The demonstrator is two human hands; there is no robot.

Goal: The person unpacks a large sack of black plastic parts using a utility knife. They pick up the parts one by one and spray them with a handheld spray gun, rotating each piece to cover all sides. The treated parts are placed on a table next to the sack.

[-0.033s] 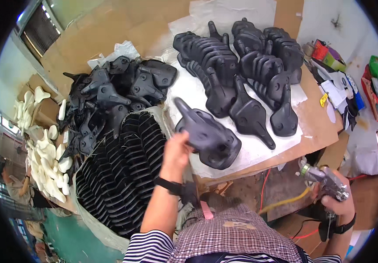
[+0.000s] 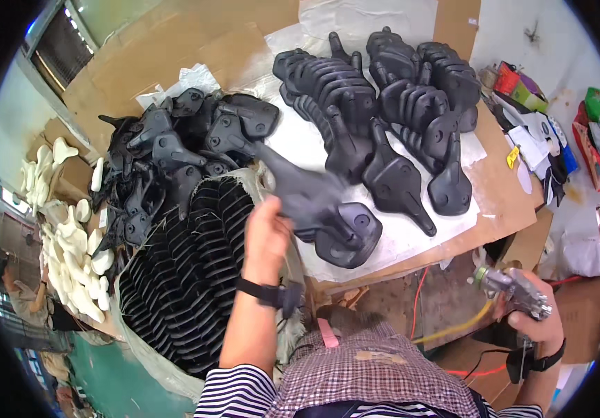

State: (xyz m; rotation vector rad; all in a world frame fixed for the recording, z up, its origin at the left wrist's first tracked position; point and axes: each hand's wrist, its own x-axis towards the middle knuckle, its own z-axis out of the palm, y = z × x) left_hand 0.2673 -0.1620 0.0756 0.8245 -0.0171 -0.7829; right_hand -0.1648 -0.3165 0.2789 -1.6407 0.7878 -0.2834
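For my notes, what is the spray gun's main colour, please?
The spray gun is silvery grey, clearest in head view.

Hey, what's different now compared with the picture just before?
The left hand has shifted slightly left, and the blurred black part it holds has moved up and left, showing more of the part beneath. Nothing was let go. The right hand still holds the spray gun; the stacked rows are unchanged.

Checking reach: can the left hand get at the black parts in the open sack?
Probably yes: the sack opens close beside the left hand, though that hand holds a blurred black part.
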